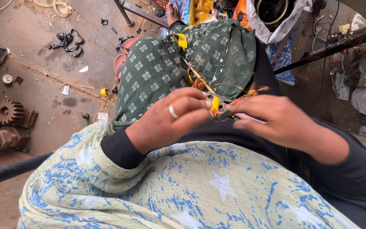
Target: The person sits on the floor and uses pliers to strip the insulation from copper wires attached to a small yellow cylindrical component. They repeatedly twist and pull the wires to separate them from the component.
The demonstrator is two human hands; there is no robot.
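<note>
left hand (168,123) pinches small pliers (215,100) over the lap, right hand (282,121) grips the copper wire (238,101); mid-strip, it seems. next: a steady pull along the strand.

Small yellow-handled metal cutter (215,101) and thin copper wire strands (238,101), pinched together above the green-patterned lap.
</note>
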